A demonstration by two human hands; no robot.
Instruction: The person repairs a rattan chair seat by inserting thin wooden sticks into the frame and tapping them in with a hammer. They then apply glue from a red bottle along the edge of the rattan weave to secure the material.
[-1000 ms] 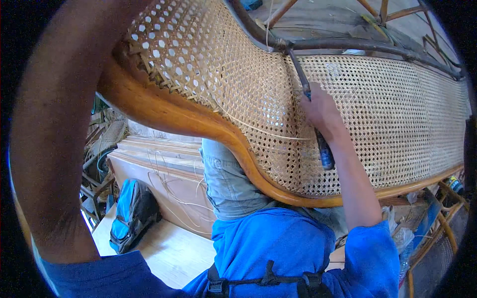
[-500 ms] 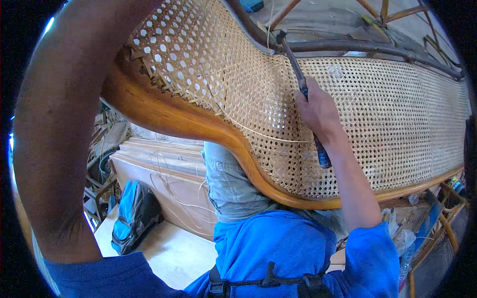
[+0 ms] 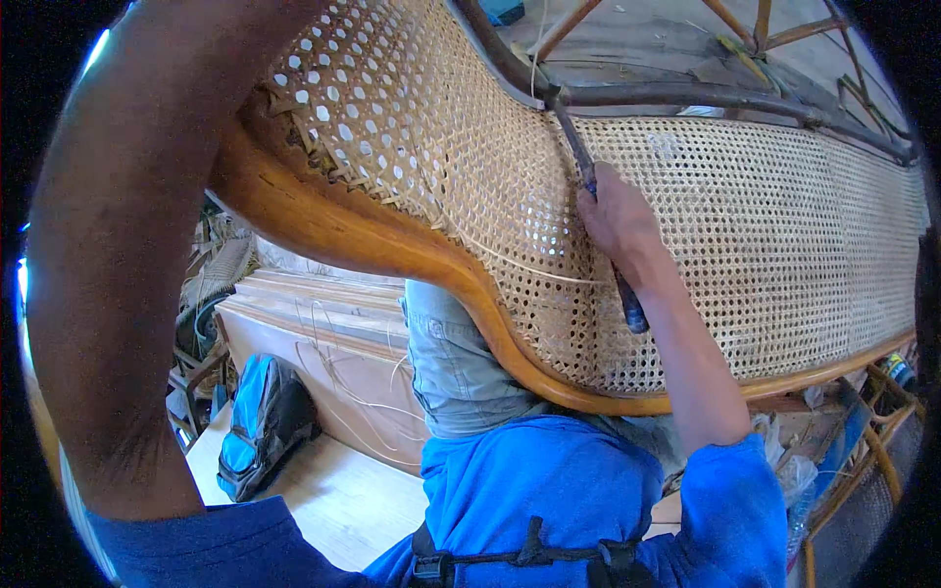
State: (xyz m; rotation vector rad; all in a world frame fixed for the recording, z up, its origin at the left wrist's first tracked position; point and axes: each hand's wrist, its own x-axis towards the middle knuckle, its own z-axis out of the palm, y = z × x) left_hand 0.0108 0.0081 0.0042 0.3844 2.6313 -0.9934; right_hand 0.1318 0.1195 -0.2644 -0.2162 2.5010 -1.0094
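Note:
My right hand (image 3: 619, 218) is closed round the dark handle of a hammer (image 3: 572, 135). The hammer's head meets the dark far rail (image 3: 686, 95) of a long curved piece of furniture, where the rail bends. Below that hand stretches woven cane webbing (image 3: 755, 235), with a smooth orange-brown wooden rail (image 3: 382, 243) along its near side. A thin pale cane strand (image 3: 539, 271) lies loose across the weave. On the left my left forearm (image 3: 123, 294) reaches up past the top edge, so its hand is out of sight.
A blue and black backpack (image 3: 260, 426) rests on a pale board at lower left. Beside it are stacked wooden sheets (image 3: 323, 328) with loose cane strands. Wooden frame pieces (image 3: 760, 34) stand at the far right, more bars (image 3: 882, 461) at lower right. My knee (image 3: 456, 363) is under the near rail.
The hammer's head has come down from just above the far rail onto it. My right hand has shifted slightly left and down with the handle.

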